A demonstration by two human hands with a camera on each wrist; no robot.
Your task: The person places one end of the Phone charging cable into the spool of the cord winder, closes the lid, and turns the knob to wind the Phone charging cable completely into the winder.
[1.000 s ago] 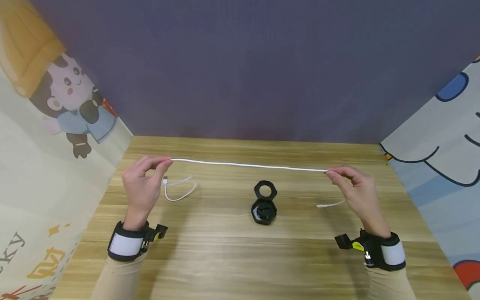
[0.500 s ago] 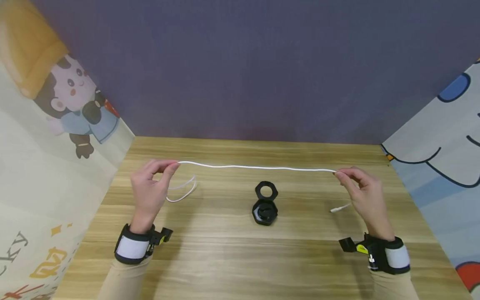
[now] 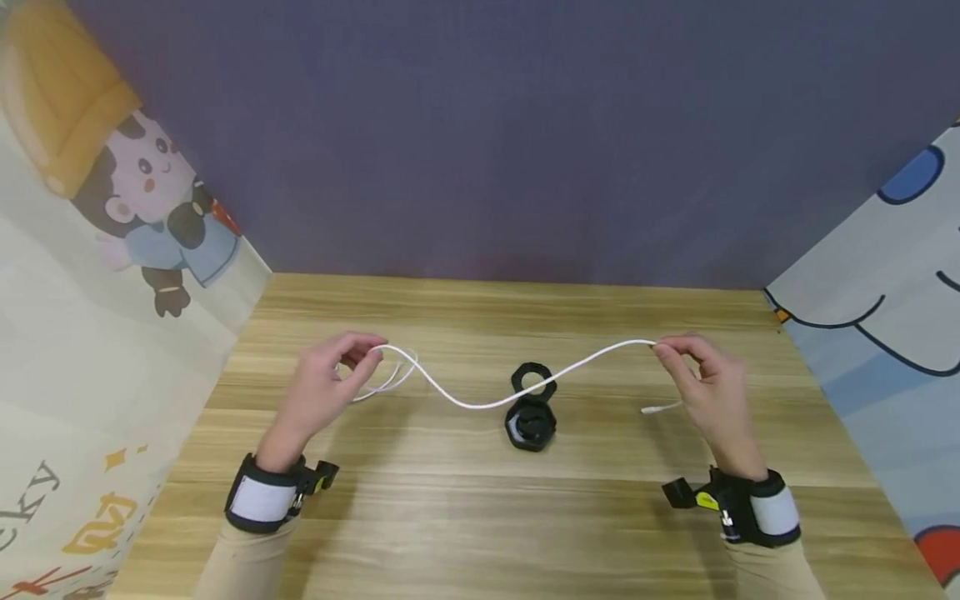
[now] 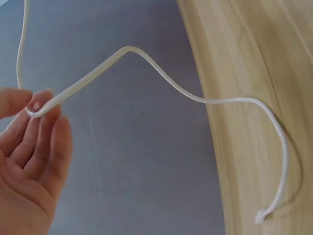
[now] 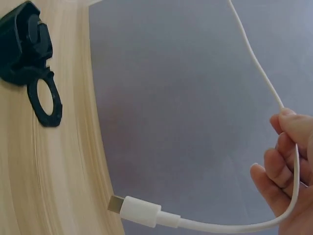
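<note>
A white USB charging cable (image 3: pixel 472 406) hangs between my two hands, sagging in a curve that crosses over the black case in the head view. My left hand (image 3: pixel 318 387) pinches it between thumb and fingertips; beyond that grip a length loops down, its end (image 4: pixel 261 215) at the wooden surface in the left wrist view. With thumb and forefinger my right hand (image 3: pixel 708 396) pinches the cable near its other end. From there a short tail bends round to a white plug with a metal tip (image 5: pixel 139 210).
A black hexagonal case (image 3: pixel 530 423) with its ring-shaped lid (image 3: pixel 534 366) flipped back lies mid-table, between the hands. The wooden table (image 3: pixel 480 533) meets a dark blue-grey panel (image 3: pixel 480 150) at the back. Cartoon-printed panels flank it left and right.
The cable was nearly straight between the hands and now sags low. My left hand has moved right and slightly down; my right hand went right, then back left. Both kept their pinch.
</note>
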